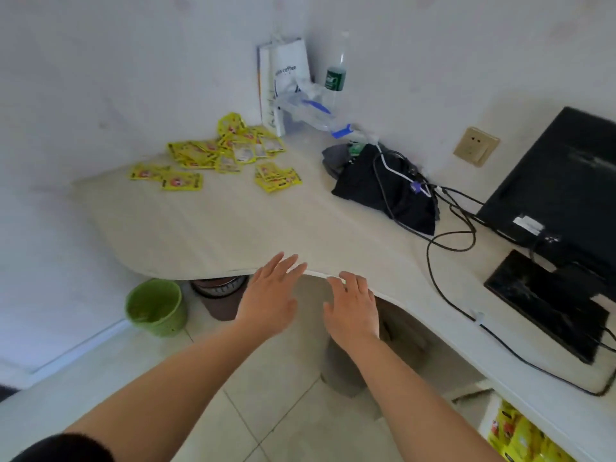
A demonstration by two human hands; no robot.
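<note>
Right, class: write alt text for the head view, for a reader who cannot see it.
A left hand and right hand, both open, reach to the near edge of a pale desk. Yellow sachets lie scattered farther back; a dark monitor stands right.

Left grip (268,296) and right grip (354,306) side by side at the desk (233,228) edge, yellow sachets (213,155) well beyond.

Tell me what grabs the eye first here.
A scatter of bright yellow printed sachets lies at the far left of the pale curved desk top. Nearer, the left hand and right hand reach, open, to its front edge; a black flat monitor stands at the right.
</note>
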